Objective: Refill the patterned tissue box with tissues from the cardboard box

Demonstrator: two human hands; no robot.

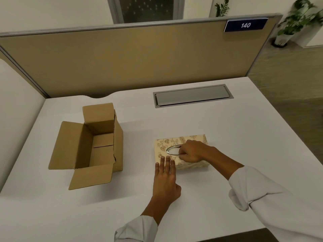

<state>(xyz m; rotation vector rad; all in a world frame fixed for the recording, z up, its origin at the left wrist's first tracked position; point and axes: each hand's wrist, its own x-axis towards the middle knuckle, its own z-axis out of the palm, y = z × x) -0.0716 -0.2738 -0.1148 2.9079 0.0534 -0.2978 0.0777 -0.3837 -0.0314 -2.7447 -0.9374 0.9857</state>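
**Steadying a light box at its oval slot**

The open cardboard box stands well to the left of the patterned tissue box on the white surface. Its flaps are spread, and I cannot see any tissues inside.

The left hand lies flat, fingers straight and close together, their tips touching the near left edge of the tissue box. The box is probably light and stiff, so it may slide easily. A firm hold on its sides seems best to me.

The right hand is curled on top, fingertips pinched at the metal-rimmed oval slot. What they pinch I cannot tell.
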